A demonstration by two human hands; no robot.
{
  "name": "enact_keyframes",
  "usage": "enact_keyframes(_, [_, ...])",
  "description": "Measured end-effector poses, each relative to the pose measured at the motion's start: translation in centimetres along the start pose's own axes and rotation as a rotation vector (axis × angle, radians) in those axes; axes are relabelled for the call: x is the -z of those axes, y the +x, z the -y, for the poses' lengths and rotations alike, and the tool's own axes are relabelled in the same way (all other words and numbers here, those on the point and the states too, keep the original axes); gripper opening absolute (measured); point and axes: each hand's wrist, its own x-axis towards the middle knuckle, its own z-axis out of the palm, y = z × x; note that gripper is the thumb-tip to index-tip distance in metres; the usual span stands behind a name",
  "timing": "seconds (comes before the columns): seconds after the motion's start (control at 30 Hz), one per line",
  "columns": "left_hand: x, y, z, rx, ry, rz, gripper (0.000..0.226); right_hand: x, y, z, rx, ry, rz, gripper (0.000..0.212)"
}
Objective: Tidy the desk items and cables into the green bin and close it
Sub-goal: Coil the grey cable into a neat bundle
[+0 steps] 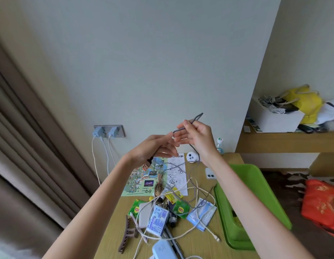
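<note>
We see both hands raised above the surface (113, 230), sharing one grey cable (198, 115). The right hand (198, 135) pinches a folded bend of it between thumb and fingers, and the loop pokes up past the fingertips. The left hand (155, 148), just beside and lower, curls its fingers loosely round the same cable, whose plug (146, 166) hangs below the palm. From the right hand the cable drops to the surface and trails among the clutter there. The green bin (269, 193) sits open at the right edge of the surface, partly behind the right forearm. We cannot tell what lies inside it. On the surface lie white cables (199, 189), a blue carton (157, 219), green packets (178, 209), a hair clip (127, 234), a brush (158, 189) and a map (143, 180).
</note>
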Motion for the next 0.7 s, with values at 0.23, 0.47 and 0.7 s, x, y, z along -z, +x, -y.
enact_keyframes(0.23, [-3.2,-4.7,-2.5,-0.133,0.055,-0.242,0.032,1.2,-1.9,1.5,0.015,-0.230,-0.013,0.036])
enact_keyframes(0.47, [-4.2,-7.9,-4.9,-0.285,0.160,-0.374,0.030,2.3,-3.1,1.7,0.455,-0.783,-0.157,0.041])
enact_keyframes(0.7, [-4.8,-9.3,-8.2,-0.432,-0.035,-0.333,0.034,2.2,-1.9,1.2,0.189,-0.602,0.237,0.028])
